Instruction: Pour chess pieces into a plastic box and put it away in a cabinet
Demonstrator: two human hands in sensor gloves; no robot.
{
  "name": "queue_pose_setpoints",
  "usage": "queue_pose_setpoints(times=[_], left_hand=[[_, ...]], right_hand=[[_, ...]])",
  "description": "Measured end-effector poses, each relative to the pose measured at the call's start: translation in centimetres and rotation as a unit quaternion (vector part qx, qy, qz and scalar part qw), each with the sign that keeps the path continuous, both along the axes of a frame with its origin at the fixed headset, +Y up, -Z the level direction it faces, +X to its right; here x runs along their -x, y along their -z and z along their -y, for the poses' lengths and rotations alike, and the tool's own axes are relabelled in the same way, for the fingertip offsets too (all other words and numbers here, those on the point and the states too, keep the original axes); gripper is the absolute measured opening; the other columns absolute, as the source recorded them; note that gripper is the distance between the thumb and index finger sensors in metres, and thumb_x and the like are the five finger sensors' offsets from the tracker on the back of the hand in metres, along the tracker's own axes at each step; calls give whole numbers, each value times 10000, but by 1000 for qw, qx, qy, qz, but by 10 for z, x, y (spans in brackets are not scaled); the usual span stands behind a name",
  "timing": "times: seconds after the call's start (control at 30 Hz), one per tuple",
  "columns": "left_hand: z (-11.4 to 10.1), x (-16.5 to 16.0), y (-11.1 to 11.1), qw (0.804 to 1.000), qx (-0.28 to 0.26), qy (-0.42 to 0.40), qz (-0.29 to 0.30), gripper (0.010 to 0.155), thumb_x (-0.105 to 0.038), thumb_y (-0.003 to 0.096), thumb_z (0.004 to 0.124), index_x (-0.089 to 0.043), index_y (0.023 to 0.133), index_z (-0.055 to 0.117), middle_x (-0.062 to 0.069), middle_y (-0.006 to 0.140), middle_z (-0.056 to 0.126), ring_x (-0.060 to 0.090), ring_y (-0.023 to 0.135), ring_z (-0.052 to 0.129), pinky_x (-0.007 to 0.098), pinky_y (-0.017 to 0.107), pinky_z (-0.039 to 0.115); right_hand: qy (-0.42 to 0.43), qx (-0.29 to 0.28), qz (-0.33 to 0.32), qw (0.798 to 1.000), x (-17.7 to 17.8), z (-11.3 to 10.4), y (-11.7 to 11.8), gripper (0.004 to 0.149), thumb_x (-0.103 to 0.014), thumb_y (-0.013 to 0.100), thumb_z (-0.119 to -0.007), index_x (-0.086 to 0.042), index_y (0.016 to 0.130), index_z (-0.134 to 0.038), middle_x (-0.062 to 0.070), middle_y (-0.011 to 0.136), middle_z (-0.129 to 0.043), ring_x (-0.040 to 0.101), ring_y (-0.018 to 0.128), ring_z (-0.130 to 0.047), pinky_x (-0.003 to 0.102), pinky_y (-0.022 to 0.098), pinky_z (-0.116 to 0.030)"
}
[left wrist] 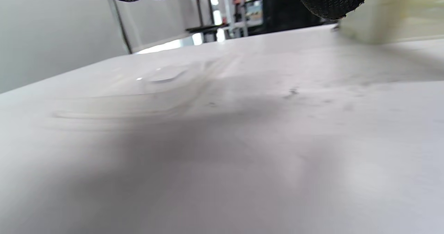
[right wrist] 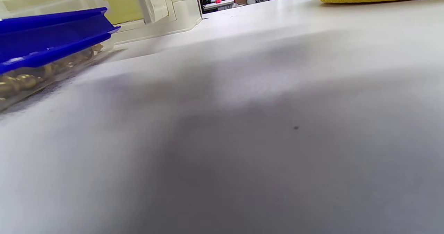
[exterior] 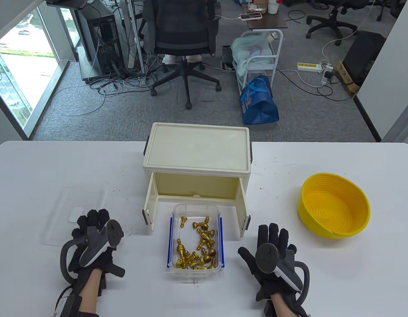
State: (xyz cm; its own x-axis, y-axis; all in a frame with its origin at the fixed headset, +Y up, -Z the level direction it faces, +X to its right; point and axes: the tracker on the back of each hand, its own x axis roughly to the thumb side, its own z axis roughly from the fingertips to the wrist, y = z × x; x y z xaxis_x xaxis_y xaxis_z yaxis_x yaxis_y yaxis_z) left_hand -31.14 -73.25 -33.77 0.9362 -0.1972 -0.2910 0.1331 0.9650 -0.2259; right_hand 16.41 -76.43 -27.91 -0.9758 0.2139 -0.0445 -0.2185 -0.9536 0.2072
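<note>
1 clear plastic box (exterior: 195, 242) with 2 blue side latches sits uncovered on the white desk (exterior: 323, 280), directly in front of 1 cream cabinet (exterior: 197, 155) whose 2 doors stand swung open. Inside the box lie gold chess pieces (exterior: 199, 246), heaped toward its near end; they overlap too much for a sure count, though there are more than 10. 1 yellow ribbed bowl (exterior: 334, 204) stands well to the right of the box, apart from everything else. 1 clear lid (exterior: 75, 219) lies flat on the desk to the left of the box.

2 gloved hands rest on the desk, 1 on either side of the box, and neither touches it. The left hand (exterior: 93, 242) lies palm down at the near edge of the lid, its fingers loosely bent and holding nothing. The right hand (exterior: 273, 254) lies flat to the right of the box with its fingers spread and its thumb pointing toward the box, also holding nothing. In the right wrist view, 1 blue latch (right wrist: 52, 36) of the box shows with the gold pieces beneath it.
</note>
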Motion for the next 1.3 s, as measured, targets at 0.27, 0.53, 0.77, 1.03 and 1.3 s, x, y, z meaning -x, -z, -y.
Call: queue_pose_setpoints(times=[0.27,0.53,0.77,1.03,1.3], left_hand=[[23,33,34,993,65,1,-94,741,-569,598,730,-200,1214,548,115,1189,724,344,1029,803,478,717,784],[39,14,51,990,57,117,-62,476,-413,644,734,-198,1068,744,115,973,890,252,748,968,364,571,891],[45,-6,51,969,24,242,-35,439,-388,634,745,-158,1006,785,95,833,961,179,624,1025,307,477,932],[11,-11,38,957,-39,287,-21,425,-387,643,724,-160,998,784,82,820,968,177,617,1027,319,467,929],[-51,-25,12,946,-161,283,6,423,-375,654,688,-165,1016,755,78,842,948,178,641,1013,325,483,921]], right_hand=[[18,3,5,1000,-5,0,1,908,-706,558,-560,-148,1179,-203,217,1237,-175,555,1098,-221,750,705,-322],[22,14,7,1000,-6,0,3,899,-695,559,-574,-149,1177,-215,206,1239,-180,553,1099,-221,750,706,-320],[21,11,11,1000,-7,-1,3,902,-690,558,-586,-145,1178,-222,204,1239,-184,551,1101,-220,750,707,-316],[24,5,14,1000,-9,-1,3,899,-686,557,-592,-147,1177,-228,204,1239,-189,553,1099,-224,751,705,-316],[33,2,15,999,-12,-3,1,896,-678,557,-602,-140,1176,-242,205,1237,-198,555,1095,-230,751,703,-321]])
